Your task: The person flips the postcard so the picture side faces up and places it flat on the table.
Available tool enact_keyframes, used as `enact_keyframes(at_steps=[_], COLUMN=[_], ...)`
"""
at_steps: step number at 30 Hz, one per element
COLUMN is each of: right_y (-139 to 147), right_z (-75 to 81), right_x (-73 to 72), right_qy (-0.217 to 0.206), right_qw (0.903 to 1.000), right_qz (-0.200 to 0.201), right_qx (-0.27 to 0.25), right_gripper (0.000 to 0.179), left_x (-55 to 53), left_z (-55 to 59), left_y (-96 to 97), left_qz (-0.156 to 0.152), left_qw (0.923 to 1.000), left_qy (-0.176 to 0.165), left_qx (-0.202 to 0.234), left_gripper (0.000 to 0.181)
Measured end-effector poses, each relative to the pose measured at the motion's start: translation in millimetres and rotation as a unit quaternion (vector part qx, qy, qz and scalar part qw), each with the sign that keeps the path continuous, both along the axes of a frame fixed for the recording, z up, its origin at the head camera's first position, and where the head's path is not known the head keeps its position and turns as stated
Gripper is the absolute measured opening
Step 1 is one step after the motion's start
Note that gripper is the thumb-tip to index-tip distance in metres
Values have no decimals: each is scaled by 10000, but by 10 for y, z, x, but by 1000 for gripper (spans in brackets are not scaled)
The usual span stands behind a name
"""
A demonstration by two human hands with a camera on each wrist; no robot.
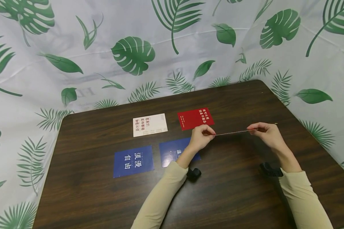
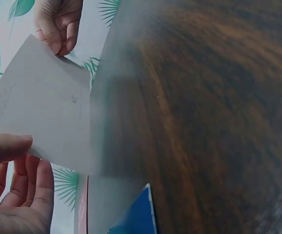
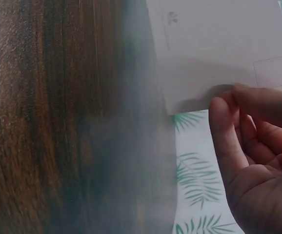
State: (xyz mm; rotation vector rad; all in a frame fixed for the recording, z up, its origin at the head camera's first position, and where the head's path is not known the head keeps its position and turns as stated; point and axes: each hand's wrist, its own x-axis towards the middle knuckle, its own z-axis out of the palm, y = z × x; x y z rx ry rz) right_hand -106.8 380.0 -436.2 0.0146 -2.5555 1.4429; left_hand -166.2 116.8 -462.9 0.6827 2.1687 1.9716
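Note:
Both hands hold one postcard above the table, seen nearly edge-on in the head view. Its whitish side, with a row of small printed shapes and a stamp box, faces the wrist cameras. The left hand pinches one end between thumb and fingers; the right hand pinches the opposite end. Beneath the left hand and wrist lies a blue card, partly covered by them. A red card with white lettering lies just beyond the left hand.
On the dark wooden table a cream card with red lettering lies at the back left. Nearer the front left is another blue card with white characters. A leaf-patterned white cloth hangs behind the table and along its sides.

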Motion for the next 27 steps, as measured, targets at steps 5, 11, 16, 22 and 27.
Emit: enact_keyframes(at_steps=[5, 11, 16, 22, 27], right_y=[25, 62, 110, 175, 218], right_z=[-9, -58, -111, -170, -183], right_x=[7, 19, 23, 27, 32], right_qy=[-149, -165, -285, -654, -893], right_qw=[9998, 9999, 9985, 9924, 9864], right_qz=[-137, -39, 379, 835, 1032], right_qx=[-13, 0, -264, -617, -917], right_gripper=[16, 18, 18, 29, 25], left_x=[3, 81, 185, 77, 27], left_z=[-1, 144, 354, 83, -49], left_y=[-16, -91, -178, -138, -131], left_qz=[-45, -136, -297, -506, -589], left_qw=[10000, 9997, 9994, 9982, 9972], left_qy=[71, 155, -27, -153, 0], left_qx=[-43, -154, -182, -297, -452], left_gripper=[5, 4, 7, 8, 12])
